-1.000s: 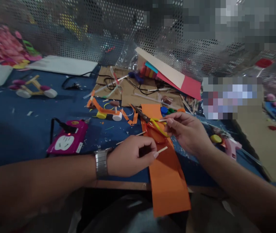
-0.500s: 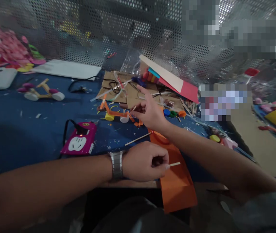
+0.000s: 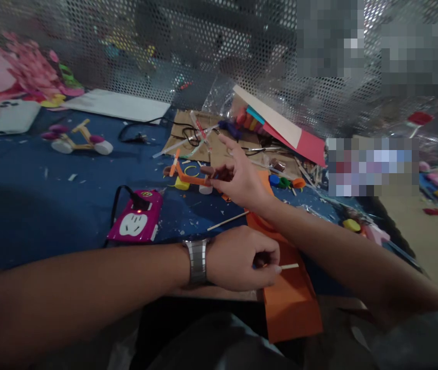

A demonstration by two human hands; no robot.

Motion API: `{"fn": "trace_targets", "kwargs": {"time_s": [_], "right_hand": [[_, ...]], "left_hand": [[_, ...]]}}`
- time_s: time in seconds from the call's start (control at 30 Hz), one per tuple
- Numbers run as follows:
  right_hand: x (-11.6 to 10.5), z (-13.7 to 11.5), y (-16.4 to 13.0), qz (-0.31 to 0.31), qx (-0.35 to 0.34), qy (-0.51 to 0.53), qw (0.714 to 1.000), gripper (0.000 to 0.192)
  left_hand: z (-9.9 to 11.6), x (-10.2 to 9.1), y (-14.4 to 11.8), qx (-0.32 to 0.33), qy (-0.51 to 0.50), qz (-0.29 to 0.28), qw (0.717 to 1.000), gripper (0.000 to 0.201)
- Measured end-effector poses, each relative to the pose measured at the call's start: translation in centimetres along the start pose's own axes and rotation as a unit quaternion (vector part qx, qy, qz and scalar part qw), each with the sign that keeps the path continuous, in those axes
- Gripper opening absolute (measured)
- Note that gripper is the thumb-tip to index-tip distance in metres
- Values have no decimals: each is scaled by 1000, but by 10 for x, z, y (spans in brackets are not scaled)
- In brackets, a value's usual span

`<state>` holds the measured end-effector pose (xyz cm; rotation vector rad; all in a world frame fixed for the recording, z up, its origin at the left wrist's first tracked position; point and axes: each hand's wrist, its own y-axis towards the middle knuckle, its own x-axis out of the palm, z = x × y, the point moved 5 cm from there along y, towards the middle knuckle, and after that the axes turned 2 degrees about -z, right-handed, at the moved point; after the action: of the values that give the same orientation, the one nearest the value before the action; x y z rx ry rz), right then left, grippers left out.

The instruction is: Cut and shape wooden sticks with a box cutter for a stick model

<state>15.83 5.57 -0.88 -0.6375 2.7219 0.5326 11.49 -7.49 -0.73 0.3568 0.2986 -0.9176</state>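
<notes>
My left hand (image 3: 244, 258), with a metal watch at the wrist, is closed in a pinch on a thin wooden stick (image 3: 290, 266). The stick's pale end pokes out over a long orange paper strip (image 3: 292, 313). Farther forward, my right hand (image 3: 238, 174) has its thumb and fingers closed at the right end of a small orange model scooter (image 3: 190, 179). One finger stays raised. The scooter has yellow and white wheels, and a brown oval piece (image 3: 207, 170) shows beside the fingers. Another thin stick (image 3: 227, 221) lies on the blue table between my hands.
A purple power socket (image 3: 137, 216) with a black plug sits at left. Behind it stands a wooden model scooter (image 3: 80, 140). Cardboard (image 3: 180, 134), coloured paper (image 3: 311, 146) and bottle caps (image 3: 285, 182) lie farther back. A perforated metal screen (image 3: 126, 56) borders the table.
The view has shifted, moving everything slightly right. My right hand has moved a little left onto the scooter's end; the small stick seen at its fingertips is now hidden. My left hand keeps its stick.
</notes>
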Motion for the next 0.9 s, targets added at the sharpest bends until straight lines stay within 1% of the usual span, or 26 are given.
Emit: {"fn": "trace_targets", "kwargs": {"time_s": [0.17, 0.37, 0.47, 0.53, 0.6, 0.63, 0.7, 0.77, 0.9], "right_hand": [[1, -1, -1, -8, 1, -7, 1000, 97], [1, 3, -2, 5, 2, 40, 999, 87], [-5, 2, -2, 26, 4, 63, 998, 79], [-13, -6, -2, 60, -10, 66, 996, 68], [-20, -19, 0, 93, -35, 53, 994, 54], [-22, -26, 1, 102, -48, 45, 993, 49], [-24, -40, 6, 110, -67, 32, 991, 45], [-22, -49, 11, 103, -79, 45, 990, 45], [-14, -56, 15, 57, -78, 93, 991, 46]], "left_hand": [[0, 0, 1, -2, 5, -4, 1000, 13], [-1, 0, 1, -5, 8, -6, 1000, 13], [-2, 0, 1, -2, 9, -3, 1000, 12], [-2, 0, 1, 0, 10, -3, 1000, 12], [-2, 1, 0, -1, 10, -4, 1000, 11], [-2, 1, 0, -1, 10, -4, 1000, 11], [-1, 0, 0, -1, 10, -5, 1000, 11], [0, 0, 0, 0, 9, -6, 1000, 11], [0, 0, 0, -4, 11, -10, 1000, 11]]}}
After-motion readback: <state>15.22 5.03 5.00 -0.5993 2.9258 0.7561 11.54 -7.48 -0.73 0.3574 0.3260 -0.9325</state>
